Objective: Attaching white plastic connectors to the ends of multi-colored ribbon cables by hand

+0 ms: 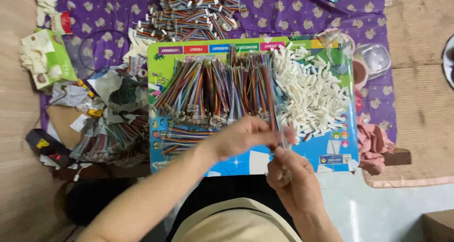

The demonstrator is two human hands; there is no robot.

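My left hand [246,137] pinches the end of a multicoloured ribbon wire [273,110] above the front of a colourful board [326,150]. Just below it, my right hand [293,178] is closed on a small white connector piece whose shape is blurred, touching the wire's end. On the board lie rows of coloured ribbon wires [213,93] on the left and a heap of white plastic connectors [314,98] on the right.
A pile of finished wires with white ends [189,12] lies on the purple patterned cloth [279,8] behind the board. Left are a green tissue box [49,57], bagged wires [111,135] and scraps. Pink cloth [373,140] and a clear container [373,57] sit right.
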